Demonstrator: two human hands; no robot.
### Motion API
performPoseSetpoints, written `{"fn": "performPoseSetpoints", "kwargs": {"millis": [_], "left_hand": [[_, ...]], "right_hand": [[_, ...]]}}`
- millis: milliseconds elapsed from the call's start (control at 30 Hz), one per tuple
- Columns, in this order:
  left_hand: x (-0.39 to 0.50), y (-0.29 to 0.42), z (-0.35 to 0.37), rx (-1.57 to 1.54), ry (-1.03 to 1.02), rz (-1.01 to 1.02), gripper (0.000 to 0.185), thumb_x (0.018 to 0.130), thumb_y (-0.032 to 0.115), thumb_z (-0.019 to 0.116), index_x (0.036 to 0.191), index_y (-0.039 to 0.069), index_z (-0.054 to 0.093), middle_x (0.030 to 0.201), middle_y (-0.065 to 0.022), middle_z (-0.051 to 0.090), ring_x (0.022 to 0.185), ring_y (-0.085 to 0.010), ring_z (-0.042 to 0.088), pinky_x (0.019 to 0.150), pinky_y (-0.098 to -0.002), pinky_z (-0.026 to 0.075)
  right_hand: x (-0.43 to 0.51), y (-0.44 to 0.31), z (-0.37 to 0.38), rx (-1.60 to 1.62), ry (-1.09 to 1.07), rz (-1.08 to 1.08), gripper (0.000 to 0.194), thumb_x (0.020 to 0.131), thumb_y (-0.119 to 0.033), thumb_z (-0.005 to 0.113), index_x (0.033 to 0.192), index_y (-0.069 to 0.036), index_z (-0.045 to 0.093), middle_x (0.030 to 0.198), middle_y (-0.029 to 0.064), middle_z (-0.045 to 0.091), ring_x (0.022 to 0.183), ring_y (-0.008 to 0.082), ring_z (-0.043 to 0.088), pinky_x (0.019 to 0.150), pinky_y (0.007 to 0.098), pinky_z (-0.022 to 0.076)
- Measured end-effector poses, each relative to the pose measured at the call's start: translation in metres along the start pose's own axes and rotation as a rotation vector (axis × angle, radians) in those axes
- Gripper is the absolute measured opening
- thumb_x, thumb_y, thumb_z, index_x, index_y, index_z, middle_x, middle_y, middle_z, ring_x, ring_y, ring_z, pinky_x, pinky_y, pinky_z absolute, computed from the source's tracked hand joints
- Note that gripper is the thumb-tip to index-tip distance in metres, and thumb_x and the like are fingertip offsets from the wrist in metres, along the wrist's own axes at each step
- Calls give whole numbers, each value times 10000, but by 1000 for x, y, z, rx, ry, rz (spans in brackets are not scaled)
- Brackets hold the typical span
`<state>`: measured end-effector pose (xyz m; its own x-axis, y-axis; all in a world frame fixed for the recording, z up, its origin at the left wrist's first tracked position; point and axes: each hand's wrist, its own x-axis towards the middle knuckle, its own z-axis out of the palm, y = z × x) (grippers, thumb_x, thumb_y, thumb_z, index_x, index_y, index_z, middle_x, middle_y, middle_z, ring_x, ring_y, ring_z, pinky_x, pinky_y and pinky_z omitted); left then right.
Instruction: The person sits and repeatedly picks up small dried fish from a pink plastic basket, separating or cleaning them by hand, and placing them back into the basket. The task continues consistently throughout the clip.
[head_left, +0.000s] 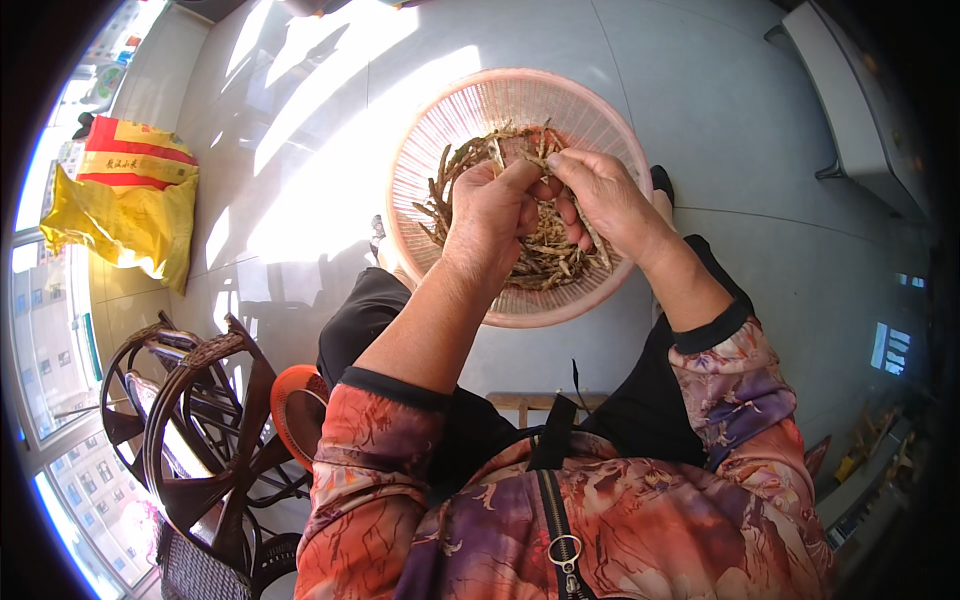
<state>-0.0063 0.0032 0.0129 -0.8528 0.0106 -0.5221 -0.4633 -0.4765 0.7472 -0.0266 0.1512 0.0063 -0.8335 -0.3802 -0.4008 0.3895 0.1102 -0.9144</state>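
Note:
A pink plastic basket (409, 240) stands on the floor between my knees, with many dried bean pods (551, 279) heaped inside it. Over the middle of the basket my left hand (491, 206) and my right hand (611, 199) are close together. Their thumbs and fingertips pinch a dry pod (535, 158). A longer pod (598, 238) hangs along the fingers of my right hand, pointing down toward the near rim. My fingers hide part of what is held and some of the heap.
Left lies a yellow and red plastic sack (135, 217) bearing writing. Dark woven-rattan chairs (187, 405) and a small orange basket (279, 409) are near my left side. A wooden stool edge (506, 400) shows beneath me. A white piece of furniture (840, 105) stands at far right.

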Motion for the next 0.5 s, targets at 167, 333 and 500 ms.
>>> {"fn": "performPoseSetpoints", "kwargs": {"millis": [167,333,500], "left_hand": [[2,-6,-3,72,-30,-20,149,850,84,597,749,-20,563,617,-41,530,428,-70,377,387,-226,281],[-3,-8,4,117,-50,-56,114,847,45,546,742,2,557,663,-70,587,432,-74,418,388,-224,316],[-1,-10,2,104,-35,-44,116,856,64,564,760,-1,560,643,-52,568,434,-74,414,393,-227,312]], "right_hand": [[-2,-4,1,-158,70,40,413,988,-327,428,792,6,574,569,41,542,433,118,549,358,242,448],[5,5,-5,-156,87,38,465,978,-386,454,824,27,602,589,70,578,452,143,584,372,255,478],[0,-1,1,21,81,24,414,968,-367,518,955,36,611,747,92,627,571,138,642,435,247,540]]}}
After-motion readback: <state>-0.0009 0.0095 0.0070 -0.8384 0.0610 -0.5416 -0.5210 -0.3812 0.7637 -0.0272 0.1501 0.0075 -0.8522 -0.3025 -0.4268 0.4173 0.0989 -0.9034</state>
